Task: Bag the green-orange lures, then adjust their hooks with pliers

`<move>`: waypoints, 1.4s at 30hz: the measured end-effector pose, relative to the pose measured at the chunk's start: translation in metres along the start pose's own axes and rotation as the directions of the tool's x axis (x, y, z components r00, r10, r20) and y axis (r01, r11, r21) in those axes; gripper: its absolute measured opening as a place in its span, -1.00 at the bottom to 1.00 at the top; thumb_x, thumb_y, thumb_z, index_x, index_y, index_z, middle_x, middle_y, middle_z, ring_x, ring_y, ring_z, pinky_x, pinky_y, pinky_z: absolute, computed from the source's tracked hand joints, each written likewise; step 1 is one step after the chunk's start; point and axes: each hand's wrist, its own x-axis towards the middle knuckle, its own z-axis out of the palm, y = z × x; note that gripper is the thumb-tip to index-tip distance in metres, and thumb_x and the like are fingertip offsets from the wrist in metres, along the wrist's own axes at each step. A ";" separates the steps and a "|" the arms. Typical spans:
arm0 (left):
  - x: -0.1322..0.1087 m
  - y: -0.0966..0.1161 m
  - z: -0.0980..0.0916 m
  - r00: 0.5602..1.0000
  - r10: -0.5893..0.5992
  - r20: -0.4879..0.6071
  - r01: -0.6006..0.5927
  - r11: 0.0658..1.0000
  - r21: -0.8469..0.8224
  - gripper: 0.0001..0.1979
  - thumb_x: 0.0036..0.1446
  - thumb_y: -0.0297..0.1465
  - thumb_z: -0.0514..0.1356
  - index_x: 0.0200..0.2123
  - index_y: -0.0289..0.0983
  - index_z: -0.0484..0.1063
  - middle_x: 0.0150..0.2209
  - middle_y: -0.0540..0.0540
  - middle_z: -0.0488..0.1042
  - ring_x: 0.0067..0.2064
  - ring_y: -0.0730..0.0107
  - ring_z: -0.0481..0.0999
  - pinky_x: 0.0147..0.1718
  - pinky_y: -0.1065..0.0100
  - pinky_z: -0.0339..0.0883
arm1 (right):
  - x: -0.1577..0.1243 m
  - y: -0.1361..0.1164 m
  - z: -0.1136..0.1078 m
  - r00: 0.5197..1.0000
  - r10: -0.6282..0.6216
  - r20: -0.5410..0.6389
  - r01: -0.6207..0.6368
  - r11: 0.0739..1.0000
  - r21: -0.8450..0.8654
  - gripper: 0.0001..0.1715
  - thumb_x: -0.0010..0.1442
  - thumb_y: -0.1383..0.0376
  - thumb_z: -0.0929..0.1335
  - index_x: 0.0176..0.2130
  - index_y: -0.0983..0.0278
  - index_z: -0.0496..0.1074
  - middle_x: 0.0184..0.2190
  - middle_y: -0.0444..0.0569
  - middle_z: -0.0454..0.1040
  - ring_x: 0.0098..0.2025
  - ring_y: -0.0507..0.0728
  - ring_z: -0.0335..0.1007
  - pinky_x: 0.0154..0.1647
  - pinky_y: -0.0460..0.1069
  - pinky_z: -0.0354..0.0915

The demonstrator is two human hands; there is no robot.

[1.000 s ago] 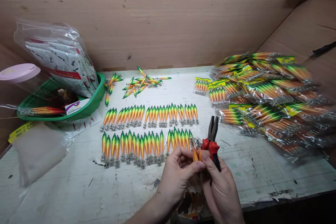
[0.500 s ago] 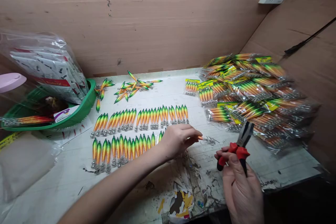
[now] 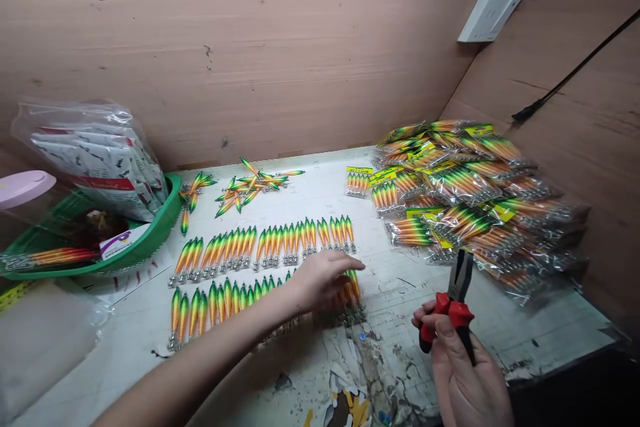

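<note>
My left hand [image 3: 323, 280] is over the right end of the front row of squid jigs [image 3: 354, 288], green, yellow and orange with metal hook crowns. Its index finger stretches out past the jigs there, while the thumb and other fingers are mostly hidden. A back row of squid jigs [image 3: 295, 240] lies just beyond, hooks towards me. At the right, my right hand [image 3: 463, 360] is closed around red-and-black pliers [image 3: 456, 300], held upright with the jaws slightly apart.
Bagged jigs [image 3: 465, 180] are heaped at the right. Loose jigs [image 3: 257, 183] lie at the back. A green basket [image 3: 167, 203] with packets stands left, near a clear plastic bag [image 3: 45, 340]. A thin dark wire piece [image 3: 406, 281] lies near the pliers. A socket [image 3: 493, 12] is on the wall.
My left hand has moved back left with the jig it held and is now at the end of the front row, fingers stretched. The pliers stay in my right hand. The view has tilted up.
</note>
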 end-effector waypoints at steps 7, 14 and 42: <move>-0.056 0.047 0.028 0.659 -0.732 -0.171 0.172 0.367 -0.914 -0.80 0.07 -0.62 0.27 -0.19 -0.39 0.46 -0.23 -0.23 0.62 -0.26 0.34 0.64 -0.22 0.38 0.52 | -0.001 0.009 0.013 0.999 0.046 0.029 -0.045 0.999 -0.024 -0.63 -0.26 0.07 0.59 -0.46 0.22 0.57 -0.37 -0.14 0.53 -0.27 0.05 0.42 -0.14 -0.09 0.34; -0.074 0.069 0.039 0.546 -0.821 -0.166 0.022 0.212 -0.977 -0.85 0.15 -0.69 0.16 -0.26 -0.38 0.41 -0.37 -0.15 0.62 -0.37 0.38 0.64 -0.39 0.44 0.56 | -0.008 0.015 0.018 0.995 0.090 0.048 -0.086 0.993 -0.081 -0.56 -0.33 0.01 0.60 -0.49 0.24 0.57 -0.39 -0.12 0.56 -0.27 0.02 0.45 -0.13 -0.16 0.36; -0.104 0.053 0.032 0.630 -0.750 -0.202 -0.110 0.171 -0.979 -0.42 -0.41 -0.54 0.55 -0.30 -0.29 0.33 -0.49 0.07 0.54 -0.51 0.52 0.54 -0.39 0.44 0.48 | -0.004 0.037 0.004 0.970 0.169 0.175 -0.107 0.943 -0.315 -0.59 -0.21 0.08 0.57 -0.37 0.26 0.58 -0.28 -0.02 0.60 -0.21 0.21 0.54 -0.30 -0.08 0.50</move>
